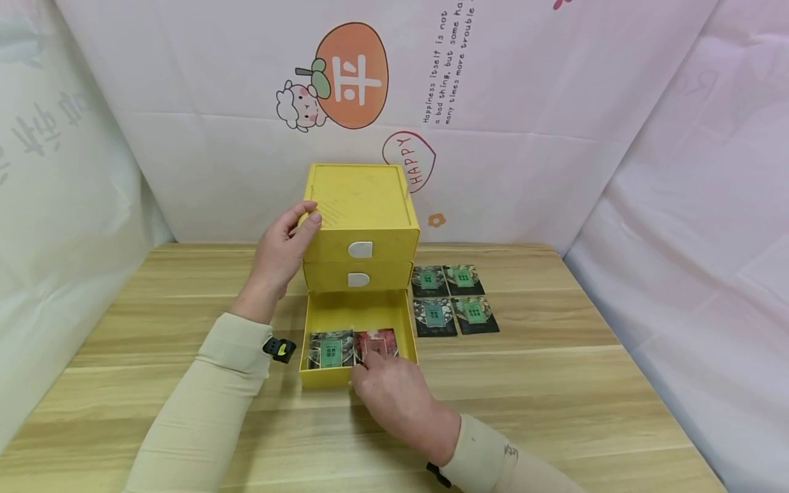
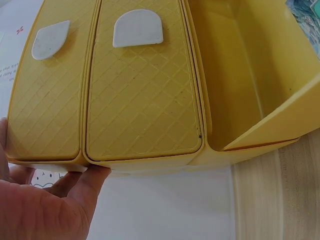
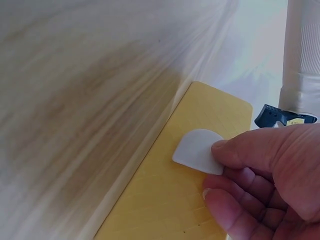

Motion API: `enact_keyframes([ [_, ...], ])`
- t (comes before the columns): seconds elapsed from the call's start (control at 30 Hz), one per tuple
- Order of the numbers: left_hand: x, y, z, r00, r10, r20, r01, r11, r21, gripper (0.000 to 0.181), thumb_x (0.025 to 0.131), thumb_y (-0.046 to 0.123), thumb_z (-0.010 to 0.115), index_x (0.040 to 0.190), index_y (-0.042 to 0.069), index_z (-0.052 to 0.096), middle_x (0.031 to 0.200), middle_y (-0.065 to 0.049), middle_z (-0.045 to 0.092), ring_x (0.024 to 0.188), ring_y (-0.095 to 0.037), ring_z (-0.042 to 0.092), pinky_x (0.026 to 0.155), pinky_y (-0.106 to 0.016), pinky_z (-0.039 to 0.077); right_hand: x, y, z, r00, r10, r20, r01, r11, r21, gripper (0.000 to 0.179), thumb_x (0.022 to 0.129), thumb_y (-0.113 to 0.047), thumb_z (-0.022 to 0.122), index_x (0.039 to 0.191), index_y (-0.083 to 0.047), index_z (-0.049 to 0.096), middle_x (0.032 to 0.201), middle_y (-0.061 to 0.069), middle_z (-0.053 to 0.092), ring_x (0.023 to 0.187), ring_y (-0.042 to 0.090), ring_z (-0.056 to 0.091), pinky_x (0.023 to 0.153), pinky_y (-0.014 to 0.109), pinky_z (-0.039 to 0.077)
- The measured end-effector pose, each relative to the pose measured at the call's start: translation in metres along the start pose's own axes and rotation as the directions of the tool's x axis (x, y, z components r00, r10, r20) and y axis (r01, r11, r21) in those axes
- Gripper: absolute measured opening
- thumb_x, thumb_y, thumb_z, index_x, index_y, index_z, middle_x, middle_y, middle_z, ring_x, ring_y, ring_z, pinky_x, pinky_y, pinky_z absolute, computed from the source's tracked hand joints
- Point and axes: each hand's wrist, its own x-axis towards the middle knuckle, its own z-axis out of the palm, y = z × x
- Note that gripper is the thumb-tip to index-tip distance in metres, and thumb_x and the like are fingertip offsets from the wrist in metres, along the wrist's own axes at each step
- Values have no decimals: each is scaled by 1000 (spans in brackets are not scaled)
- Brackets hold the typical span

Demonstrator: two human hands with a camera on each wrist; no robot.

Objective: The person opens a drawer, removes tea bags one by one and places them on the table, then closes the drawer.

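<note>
A yellow three-drawer storage box [image 1: 360, 198] stands on the wooden table, its bottom drawer [image 1: 357, 311] pulled out towards me. Inside that drawer lie two square packets side by side, a green and black one [image 1: 331, 350] on the left and a red one [image 1: 376, 337] on the right. My left hand [image 1: 277, 253] holds the box's upper left edge, thumb near the top and fingers at the side. At the drawer front, my right hand [image 1: 397, 400] pinches the white tab handle [image 3: 196, 150] between thumb and curled fingers. It partly covers the red packet in the head view.
Several square packets [image 1: 474, 313] lie in two rows on the table [image 1: 555, 383], just right of the box. The two upper drawers, with white tabs [image 1: 359, 279], are closed. White printed cloth [image 1: 234, 178] hangs behind and at both sides.
</note>
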Motion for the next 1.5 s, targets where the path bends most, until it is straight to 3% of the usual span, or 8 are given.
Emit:
enact_keyframes([
  [0.4,-1,2,0,1000,0,-3,0,1000,5,61,103,61,54,155,30,50,162,0,45,149,-27,42,119,-55,37,1,3,-1,991,-3,-136,4,1000,3,27,85,-15,80,64,-21,63,62,-8,59,50,3,49,38,21,29],
  [0.77,1,-1,0,1000,-1,-7,1,1000,1,62,102,63,54,154,29,51,160,-2,48,147,-27,45,117,-54,39,4,6,-7,993,8,-120,-3,999,46,29,82,-24,85,64,-23,63,59,-11,57,51,2,53,39,18,26],
  [0.93,1,-2,1,1000,-1,-15,1,1000,-1,63,101,64,54,154,30,52,159,-1,49,147,-26,45,117,-53,40,7,8,-11,987,-4,-162,14,998,65,33,79,-22,86,61,-23,58,53,-13,48,47,0,42,41,15,18],
  [1.0,1,-1,0,1000,1,-16,-1,1000,3,63,101,64,54,154,29,52,160,-1,49,147,-26,45,117,-54,40,9,11,-13,985,-5,-171,18,997,74,30,80,-22,86,63,-23,60,55,-13,51,47,0,43,41,15,22],
  [1.2,0,0,0,1000,1,-14,-1,1000,13,62,102,62,54,155,29,51,160,-3,48,148,-28,44,118,-55,38,18,23,-20,986,33,-163,-4,985,174,8,87,-18,82,82,-18,76,71,-8,69,58,5,59,49,20,47],
  [1.3,0,0,0,1000,-2,-14,2,1000,9,62,102,62,54,154,29,52,160,-2,48,148,-27,44,118,-55,39,24,30,-22,984,53,-169,-17,979,205,4,88,-18,82,88,-17,79,76,-6,72,61,7,64,52,23,52],
  [1.4,1,0,1,1000,-4,-14,4,1000,5,62,102,63,54,154,30,52,160,-1,48,148,-27,44,118,-55,39,29,37,-21,987,77,-144,-47,978,204,10,88,-21,85,94,-15,79,81,-4,75,65,10,67,54,25,54],
  [1.5,1,-1,1,1000,-3,-11,3,1000,7,63,102,63,54,155,29,51,161,-2,47,149,-27,43,118,-55,38,33,44,-19,993,96,-63,-82,979,187,23,87,-27,87,103,-12,79,87,-1,76,68,14,68,57,28,56],
])
